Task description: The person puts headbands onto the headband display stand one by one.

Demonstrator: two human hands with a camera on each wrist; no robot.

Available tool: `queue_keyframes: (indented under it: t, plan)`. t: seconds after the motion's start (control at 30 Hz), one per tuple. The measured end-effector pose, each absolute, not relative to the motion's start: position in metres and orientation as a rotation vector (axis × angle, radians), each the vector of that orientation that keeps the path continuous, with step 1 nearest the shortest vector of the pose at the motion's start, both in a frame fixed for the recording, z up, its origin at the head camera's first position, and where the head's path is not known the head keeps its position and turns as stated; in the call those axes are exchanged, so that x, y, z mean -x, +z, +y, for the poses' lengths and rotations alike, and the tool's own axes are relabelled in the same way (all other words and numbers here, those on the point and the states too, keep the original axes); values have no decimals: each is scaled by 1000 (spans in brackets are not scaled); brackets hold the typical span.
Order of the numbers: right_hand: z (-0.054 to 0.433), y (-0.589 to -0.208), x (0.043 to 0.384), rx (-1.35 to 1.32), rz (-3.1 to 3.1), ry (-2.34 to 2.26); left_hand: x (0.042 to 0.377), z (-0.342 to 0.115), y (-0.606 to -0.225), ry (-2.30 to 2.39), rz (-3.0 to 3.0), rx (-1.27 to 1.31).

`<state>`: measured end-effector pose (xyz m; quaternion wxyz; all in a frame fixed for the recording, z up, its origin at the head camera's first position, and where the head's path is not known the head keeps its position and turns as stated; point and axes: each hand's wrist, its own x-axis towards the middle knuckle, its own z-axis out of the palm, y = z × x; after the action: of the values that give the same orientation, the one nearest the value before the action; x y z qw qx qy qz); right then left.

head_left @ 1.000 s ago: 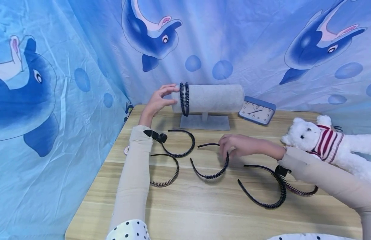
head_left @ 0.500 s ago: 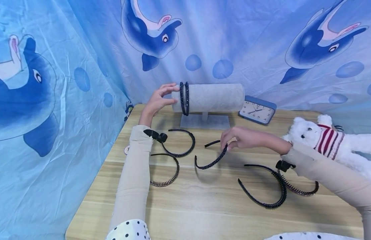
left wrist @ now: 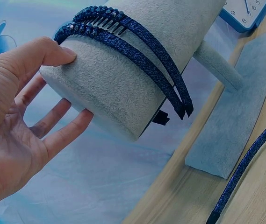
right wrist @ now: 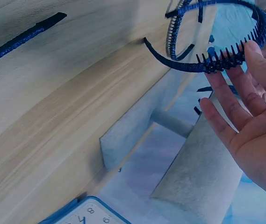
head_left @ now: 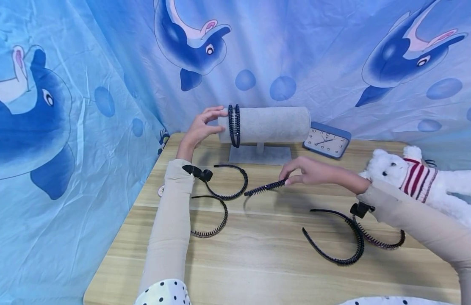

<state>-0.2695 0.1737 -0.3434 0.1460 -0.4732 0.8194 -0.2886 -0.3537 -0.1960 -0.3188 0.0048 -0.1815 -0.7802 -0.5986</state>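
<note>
1. Upper centre of the head view: the left hand (head_left: 201,126) grips the left end of a grey padded display stand (head_left: 275,123).
2. Two beaded headbands (head_left: 237,127) sit around the stand's roll, just beside that hand.
3. Centre: the right hand (head_left: 309,170) pinches a dark toothed headband (head_left: 264,187) between thumb and fingers, above the wooden table (head_left: 258,262).
4. Two loose headbands (head_left: 224,218) lie left of centre; another headband pair (head_left: 360,245) lies at lower right.
5. Right side: a blue-framed analogue clock (head_left: 327,141) near the stand, and a white plush bear (head_left: 386,168) in a striped sweater.
</note>
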Motion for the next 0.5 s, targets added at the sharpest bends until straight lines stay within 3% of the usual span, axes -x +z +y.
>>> queue_keyframes:
  t: [0.5]
  plan:
    - [185,-344,287,1140,2484,-982,358,-196,-323,-1878,-2423,585]
